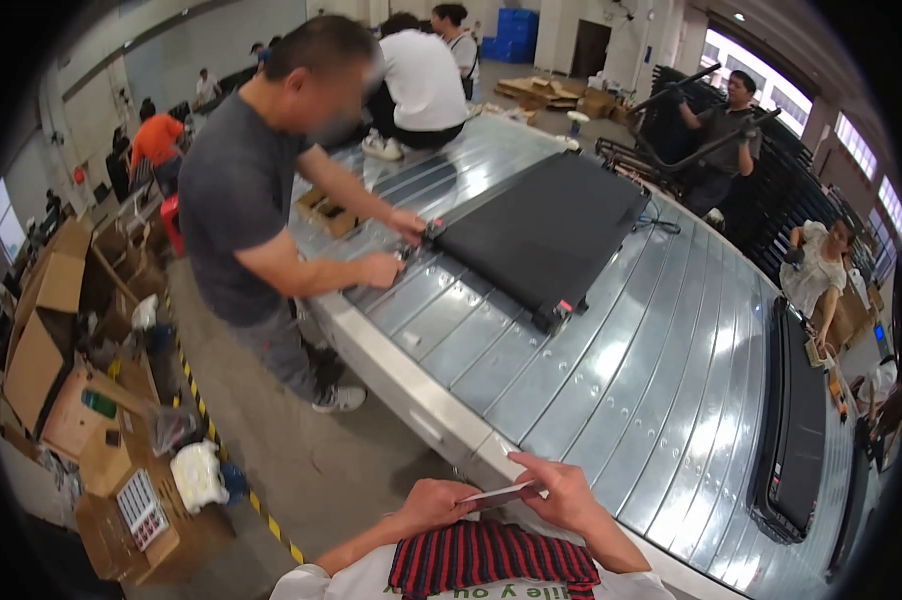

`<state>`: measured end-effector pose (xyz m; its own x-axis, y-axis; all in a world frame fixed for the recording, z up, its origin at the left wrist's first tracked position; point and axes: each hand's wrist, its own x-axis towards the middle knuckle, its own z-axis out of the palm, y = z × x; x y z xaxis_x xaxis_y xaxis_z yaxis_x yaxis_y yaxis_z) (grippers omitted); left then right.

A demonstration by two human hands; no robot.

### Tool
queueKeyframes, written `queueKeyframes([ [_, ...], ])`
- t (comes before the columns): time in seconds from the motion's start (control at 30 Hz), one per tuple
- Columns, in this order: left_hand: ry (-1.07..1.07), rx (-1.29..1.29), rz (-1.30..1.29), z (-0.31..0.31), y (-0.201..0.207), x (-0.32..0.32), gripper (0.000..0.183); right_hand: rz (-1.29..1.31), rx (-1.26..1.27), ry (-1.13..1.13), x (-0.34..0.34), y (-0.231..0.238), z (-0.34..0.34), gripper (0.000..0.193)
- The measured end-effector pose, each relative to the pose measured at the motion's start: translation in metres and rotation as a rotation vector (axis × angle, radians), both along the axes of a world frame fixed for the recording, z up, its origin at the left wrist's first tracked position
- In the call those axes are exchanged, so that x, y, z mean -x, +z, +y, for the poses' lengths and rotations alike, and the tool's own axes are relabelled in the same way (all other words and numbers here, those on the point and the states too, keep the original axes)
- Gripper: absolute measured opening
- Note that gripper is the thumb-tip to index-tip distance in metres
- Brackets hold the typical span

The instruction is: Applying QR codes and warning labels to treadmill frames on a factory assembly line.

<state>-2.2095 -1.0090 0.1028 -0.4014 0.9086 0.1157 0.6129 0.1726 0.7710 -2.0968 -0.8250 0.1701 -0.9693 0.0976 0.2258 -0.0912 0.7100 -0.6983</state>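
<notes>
Two hands: left hand (433, 505), right hand (569, 498), fingers clamped on flat piece (498, 496)
Flat piece: between them, near table (611, 400) edge
Risk: loosened grip could let it drop to floor (366, 465)

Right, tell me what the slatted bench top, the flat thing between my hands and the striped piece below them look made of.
Slatted bench top: probably bare metal, smooth and shiny, from its silvery reflections.
Flat thing: pale and thin, perhaps card, plastic or metal; finish unclear at this size.
Striped piece: likely fabric, matte, from its ribbed, shineless surface.
</notes>
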Motion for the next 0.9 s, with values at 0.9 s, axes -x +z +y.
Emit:
queueKeyframes([
  [0.9,-0.589,-0.142,0.177,0.164,0.002,0.264,0.012,0.403,0.272,-1.012,0.127,-0.008,0.075,0.026],
])
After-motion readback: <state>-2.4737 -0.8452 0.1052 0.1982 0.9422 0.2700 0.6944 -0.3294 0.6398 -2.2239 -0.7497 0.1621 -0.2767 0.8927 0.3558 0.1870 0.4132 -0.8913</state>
